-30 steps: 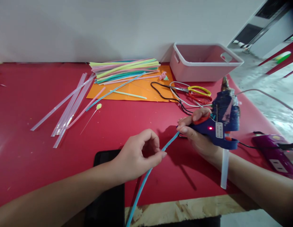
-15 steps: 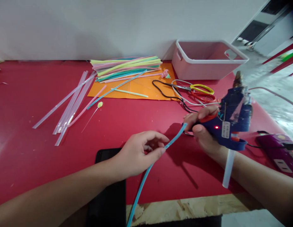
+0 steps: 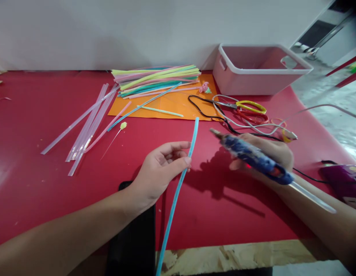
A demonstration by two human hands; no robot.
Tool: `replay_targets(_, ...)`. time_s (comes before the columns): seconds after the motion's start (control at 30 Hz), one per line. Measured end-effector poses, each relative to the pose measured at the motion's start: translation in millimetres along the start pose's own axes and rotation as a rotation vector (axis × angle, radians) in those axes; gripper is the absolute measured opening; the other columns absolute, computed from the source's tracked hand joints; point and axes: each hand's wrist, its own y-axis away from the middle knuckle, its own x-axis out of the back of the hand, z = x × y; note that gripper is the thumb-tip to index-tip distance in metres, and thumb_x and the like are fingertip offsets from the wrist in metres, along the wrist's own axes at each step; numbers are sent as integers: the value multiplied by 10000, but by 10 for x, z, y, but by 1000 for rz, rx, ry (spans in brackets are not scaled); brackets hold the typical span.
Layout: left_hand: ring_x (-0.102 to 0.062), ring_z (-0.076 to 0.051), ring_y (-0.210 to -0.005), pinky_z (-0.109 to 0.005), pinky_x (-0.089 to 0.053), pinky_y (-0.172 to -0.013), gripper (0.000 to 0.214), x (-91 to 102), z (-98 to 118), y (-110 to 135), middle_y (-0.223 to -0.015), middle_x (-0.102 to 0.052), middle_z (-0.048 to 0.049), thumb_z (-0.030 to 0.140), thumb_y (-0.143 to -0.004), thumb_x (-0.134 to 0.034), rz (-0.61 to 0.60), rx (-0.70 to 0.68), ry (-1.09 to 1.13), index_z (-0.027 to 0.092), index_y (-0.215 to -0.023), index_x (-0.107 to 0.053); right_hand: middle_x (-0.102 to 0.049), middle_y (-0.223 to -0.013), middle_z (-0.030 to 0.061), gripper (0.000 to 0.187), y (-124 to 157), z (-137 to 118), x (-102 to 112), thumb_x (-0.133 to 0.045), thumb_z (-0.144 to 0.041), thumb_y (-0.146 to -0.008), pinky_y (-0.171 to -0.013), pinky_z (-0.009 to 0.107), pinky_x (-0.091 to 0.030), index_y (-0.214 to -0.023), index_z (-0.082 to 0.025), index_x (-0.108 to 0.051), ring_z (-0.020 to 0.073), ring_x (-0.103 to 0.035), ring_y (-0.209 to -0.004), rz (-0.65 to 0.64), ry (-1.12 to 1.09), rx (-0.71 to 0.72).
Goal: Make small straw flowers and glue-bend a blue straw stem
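Observation:
My left hand [image 3: 160, 168] pinches a long blue straw [image 3: 178, 191] between thumb and fingers; the straw rises from below the table edge, its tip pointing up and away. My right hand [image 3: 267, 153] is wrapped round a blue hot glue gun [image 3: 252, 157] with a clear glue stick [image 3: 313, 197] sticking out of its back. The gun's nozzle points left toward the straw's upper end, a short gap from it. Both hands hover over the red table [image 3: 37, 180].
A pile of coloured straws [image 3: 156, 78] lies on orange paper [image 3: 172, 105]. Clear glue sticks [image 3: 86, 126] are at the left. Yellow and red scissors [image 3: 247, 111], cables, a pink tub [image 3: 261, 69], a purple power strip [image 3: 343, 180] and a black phone [image 3: 134, 237] surround the hands.
The right hand has turned the glue gun from nozzle-up to nozzle pointing left. The left hand has swung the straw's tip up and away from the right hand's fingers.

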Motion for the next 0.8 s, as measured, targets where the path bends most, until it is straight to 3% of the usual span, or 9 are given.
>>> replay_targets(0.07, -645, -41, -664, -142, -528, -679, 246, 5, -7, 7, -751, -668, 56, 176, -735, -819, -6, 2, 4, 244, -968, -778, -645, -748, 23, 74, -36, -110, 0, -708, -222, -839, -618, 280, -493, -887, -221, -653, 156, -607, -644, -46, 39, 26)
replay_targets(0.27, -646, -39, -670, -134, -519, -681, 223, 20, -12, 13, -743, -685, 44, 189, -759, -812, -32, 7, -50, 244, -974, -788, -662, -792, 21, 214, -72, -204, -31, -693, -228, -795, -582, 245, -487, -988, -220, -602, 129, -618, -613, -99, 95, 65)
replay_targets(0.57, -647, -63, -692, -171, -526, -707, 195, 21, 8, 24, -749, -710, 32, 168, -786, -770, -107, -7, -135, 248, -962, -800, -632, -739, 12, 158, -110, -187, -35, -651, -234, -806, -564, 267, -479, -937, -236, -562, 149, -612, -607, -141, 75, 144)
replay_targets(0.8, -664, -72, -675, -190, -548, -709, 175, -16, 30, 31, -783, -737, 25, 174, -766, -801, -130, 14, -80, 225, -933, -788, -634, -729, 14, 166, -121, -200, -41, -655, -216, -804, -556, 274, -469, -937, -236, -557, 145, -593, -578, -156, 80, 156)
